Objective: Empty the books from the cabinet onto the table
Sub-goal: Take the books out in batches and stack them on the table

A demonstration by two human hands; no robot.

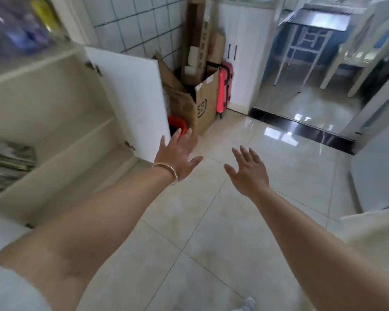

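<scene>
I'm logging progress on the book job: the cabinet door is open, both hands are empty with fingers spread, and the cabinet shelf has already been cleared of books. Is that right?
Not quite. The head view shows a stack of books still lying on the shelf in the cabinet, so it is not cleared. The rest holds: the cabinet door is open, and the left hand and right hand are empty with fingers spread.

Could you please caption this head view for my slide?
Empty left hand and right hand spread beside the open cabinet holding stacked books.

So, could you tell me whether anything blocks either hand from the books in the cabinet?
Nothing visible does: the cabinet door is swung open, and both the left hand and right hand are empty, right of the books.
</scene>
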